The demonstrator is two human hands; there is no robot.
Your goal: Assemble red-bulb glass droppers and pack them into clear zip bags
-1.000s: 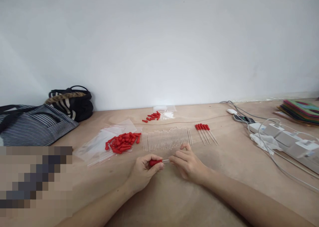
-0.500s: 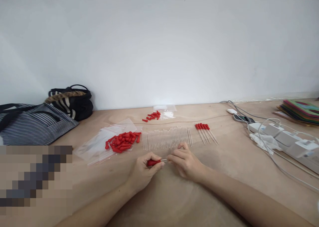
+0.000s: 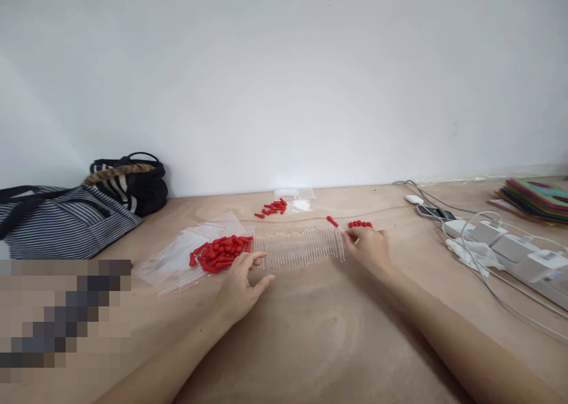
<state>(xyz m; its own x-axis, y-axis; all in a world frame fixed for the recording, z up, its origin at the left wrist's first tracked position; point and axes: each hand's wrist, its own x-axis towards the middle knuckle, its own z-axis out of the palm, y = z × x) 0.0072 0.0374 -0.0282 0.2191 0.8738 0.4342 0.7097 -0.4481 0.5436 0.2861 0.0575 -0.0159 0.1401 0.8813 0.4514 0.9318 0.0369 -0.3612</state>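
Note:
My right hand (image 3: 367, 249) pinches the clear stem of a dropper, whose red rubber bulb (image 3: 332, 221) points up and to the left. Just behind those fingers lie several finished droppers (image 3: 360, 224), their red bulbs side by side and their stems hidden by the hand. My left hand (image 3: 242, 285) holds nothing; its fingers are apart, close to the left end of a row of thin clear tubes (image 3: 302, 246). Beside its fingertips, a heap of red rubber bulbs (image 3: 219, 252) rests on clear zip bags (image 3: 171, 261).
At the back, a small group of red bulbs (image 3: 276, 206) lies by a clear bag (image 3: 298, 203). Striped bags (image 3: 75, 215) stand far left. A power strip with white chargers (image 3: 515, 247), cables, a black device (image 3: 433, 212) and coloured sheets (image 3: 535, 197) occupy the right.
My right hand has carried the dropper right, to beside the other droppers. My left hand has let go of the red bulb, opened, and moved slightly left toward the heap.

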